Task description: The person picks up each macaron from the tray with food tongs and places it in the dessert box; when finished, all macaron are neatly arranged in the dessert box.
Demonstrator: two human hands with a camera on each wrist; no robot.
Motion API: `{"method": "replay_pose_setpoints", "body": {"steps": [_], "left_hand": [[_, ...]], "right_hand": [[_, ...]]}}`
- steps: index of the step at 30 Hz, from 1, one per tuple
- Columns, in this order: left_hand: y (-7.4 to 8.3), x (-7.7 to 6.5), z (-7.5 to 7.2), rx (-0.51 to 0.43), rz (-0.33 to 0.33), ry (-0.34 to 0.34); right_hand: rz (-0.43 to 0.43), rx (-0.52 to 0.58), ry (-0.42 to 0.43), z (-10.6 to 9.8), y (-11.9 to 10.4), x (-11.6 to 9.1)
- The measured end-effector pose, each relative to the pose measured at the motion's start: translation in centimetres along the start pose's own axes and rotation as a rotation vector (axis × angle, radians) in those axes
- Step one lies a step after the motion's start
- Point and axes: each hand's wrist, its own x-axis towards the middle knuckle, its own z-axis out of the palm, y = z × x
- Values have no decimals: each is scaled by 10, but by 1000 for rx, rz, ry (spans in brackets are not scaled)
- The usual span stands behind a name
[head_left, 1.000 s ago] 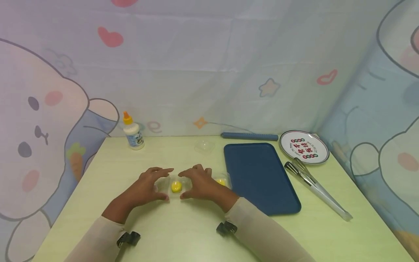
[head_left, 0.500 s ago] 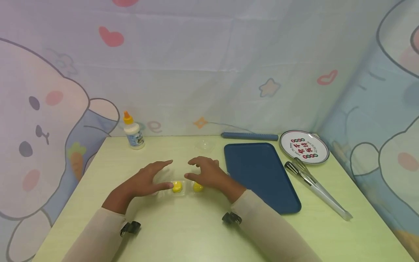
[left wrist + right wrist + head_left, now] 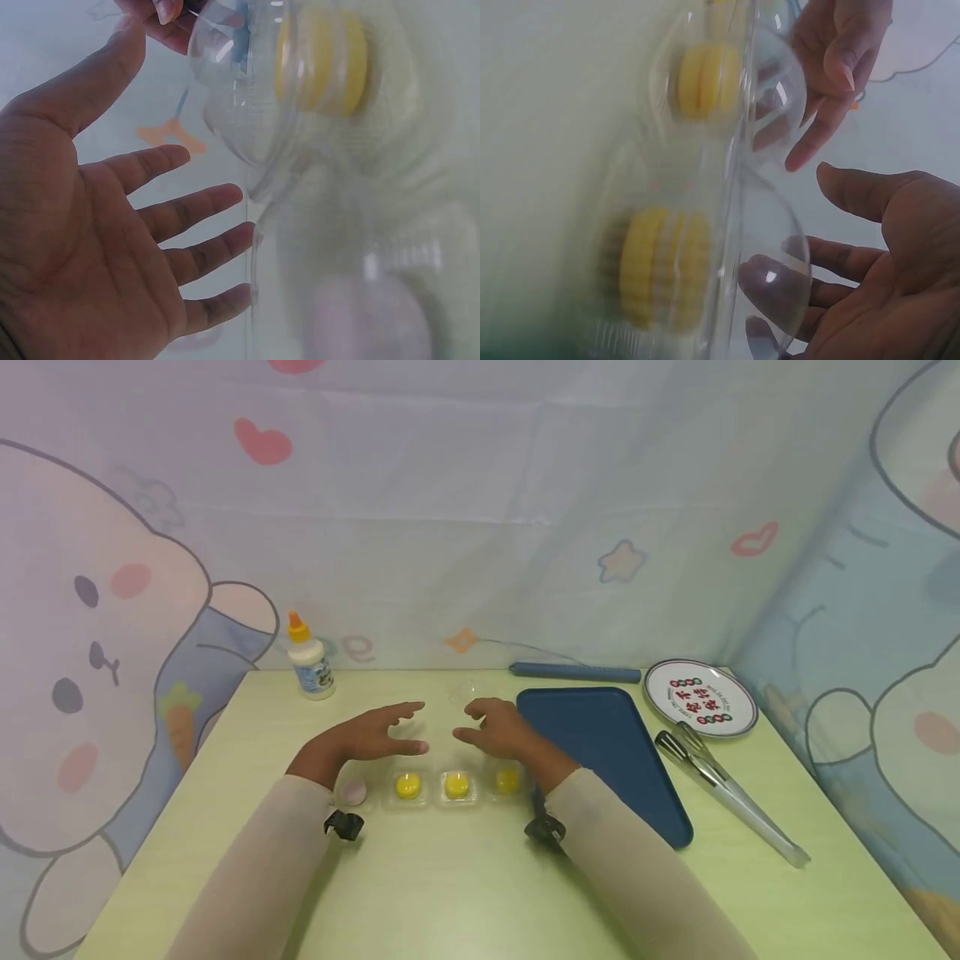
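Note:
Yellow macarons (image 3: 408,786) sit in clear plastic boxes with domed lids, lined up on the table. A pale pink macaron (image 3: 352,792) occupies the box at the row's left end. Beyond the left part of the row, my left hand (image 3: 378,732) hovers with its fingers spread; its palm (image 3: 97,240) holds nothing. Opposite it, my right hand (image 3: 498,728) hangs beyond the right part of the row, fingers loosely bent around nothing. Seen from the right wrist, a lidded yellow macaron (image 3: 664,270) stands beside my fingers. My right forearm covers part of the tray.
A dark blue tray (image 3: 585,718) lies right of the row, with metal tongs (image 3: 731,797) and a printed plate (image 3: 701,697) beyond. Behind the tray is a blue-grey rod (image 3: 573,672). A glue bottle (image 3: 311,668) stands back left. A clear dome (image 3: 467,692) sits at the back.
Both hands have left the middle box, drawn apart, and moved back beyond the row. The row of boxes, earlier partly covered by my hands, is now visible.

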Motion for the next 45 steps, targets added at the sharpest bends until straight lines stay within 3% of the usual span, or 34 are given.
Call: {"method": "replay_pose_setpoints", "body": {"steps": [6,14,20,25,33,38,45], "left_hand": [[8,21,-2,18,-40,-60],[17,42,-5,50,-60,-73],[24,50,-5,49,-73,-96],[24,53,-5,34,-93,-92],[32,74,-2,42,-75,-98],[30,81,-1,54,-111,-97],[30,87,0,51,-105,-88]], "right_hand": [[52,19,-27,-9,9,5],[131,51,-97,-16,14,9],[159,77,-161,-14,20,11],[125,141,-228,-8,19,17],[145,108,-204,-11,28,22],[152,141,-234,-13,30,22],[160,104,-225,-15,30,24]]}}
